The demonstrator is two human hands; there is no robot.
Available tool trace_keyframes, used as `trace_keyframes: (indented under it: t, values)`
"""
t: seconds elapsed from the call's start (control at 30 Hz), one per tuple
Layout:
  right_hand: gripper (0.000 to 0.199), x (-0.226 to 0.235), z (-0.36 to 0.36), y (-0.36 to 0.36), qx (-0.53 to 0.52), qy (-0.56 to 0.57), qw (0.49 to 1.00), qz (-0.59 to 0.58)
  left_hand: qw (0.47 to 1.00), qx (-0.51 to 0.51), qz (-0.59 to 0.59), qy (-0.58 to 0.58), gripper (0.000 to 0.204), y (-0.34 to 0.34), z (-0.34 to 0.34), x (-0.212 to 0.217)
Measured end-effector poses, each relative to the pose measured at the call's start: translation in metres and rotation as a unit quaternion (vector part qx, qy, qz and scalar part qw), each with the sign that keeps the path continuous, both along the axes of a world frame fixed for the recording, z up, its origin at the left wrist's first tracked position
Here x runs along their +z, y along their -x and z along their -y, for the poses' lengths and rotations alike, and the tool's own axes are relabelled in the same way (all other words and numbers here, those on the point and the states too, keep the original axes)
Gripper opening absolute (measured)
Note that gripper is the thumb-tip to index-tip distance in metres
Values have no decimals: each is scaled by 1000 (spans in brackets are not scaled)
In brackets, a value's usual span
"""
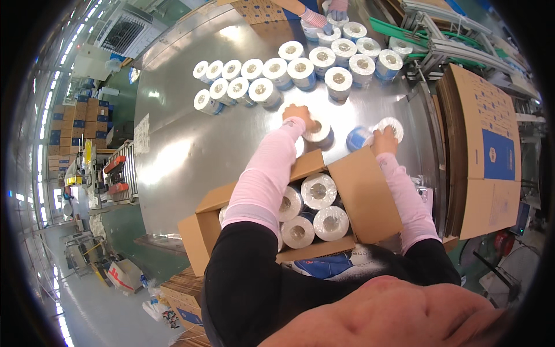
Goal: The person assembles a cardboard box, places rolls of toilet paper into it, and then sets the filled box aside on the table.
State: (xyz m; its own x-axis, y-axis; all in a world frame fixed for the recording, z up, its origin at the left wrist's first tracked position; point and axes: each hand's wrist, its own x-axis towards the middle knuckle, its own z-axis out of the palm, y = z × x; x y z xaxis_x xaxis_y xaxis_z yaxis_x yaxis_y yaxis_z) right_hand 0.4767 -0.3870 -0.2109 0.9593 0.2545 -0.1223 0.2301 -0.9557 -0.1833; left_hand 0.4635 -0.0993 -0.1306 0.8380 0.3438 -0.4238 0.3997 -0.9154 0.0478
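Observation:
My left hand reaches over the steel table, its fingers curled against a wrapped paper roll with a white top and blue side. My right hand grips another paper roll, tilted, with a blue wrapper side showing to its left. Between my arms and me stands an open cardboard box, flaps folded out. Several paper rolls stand upright inside it; my left forearm hides part of its contents.
Rows of wrapped paper rolls stand across the steel table. At the far side, a co-worker's gloved hands touch rolls. Flattened cartons lean at the right, near a conveyor frame. More cartons lie lower left.

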Motion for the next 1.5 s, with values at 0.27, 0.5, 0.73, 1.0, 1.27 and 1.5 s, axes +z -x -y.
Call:
trace_keyframes:
  t: [0.27, 0.5, 0.73, 1.0, 1.27, 1.5]
  values:
    - [32, 15, 66, 162, 69, -1, 997, -36, 734, 141, 326, 579, 30, 92, -62, 98]
    - [37, -17, 108, 148, 42, -64, 993, -90, 705, 182, 284, 624, 36, 321, -63, 236]
    - [30, 91, 115, -31, -41, -610, 787, -88, 957, 42, 220, 185, 33, 441, -80, 252]
    - [33, 310, -114, 120, 403, -489, 702, -325, 982, -129, 128, 45, 36, 460, -66, 252]
    - [33, 244, -209, 304, 689, -210, 693, -35, 983, -160, 86, 25, 33, 461, -74, 181]
    - [38, 234, -183, 286, 631, -340, 681, -149, 961, -121, -7, 250, 40, 434, -112, 182]
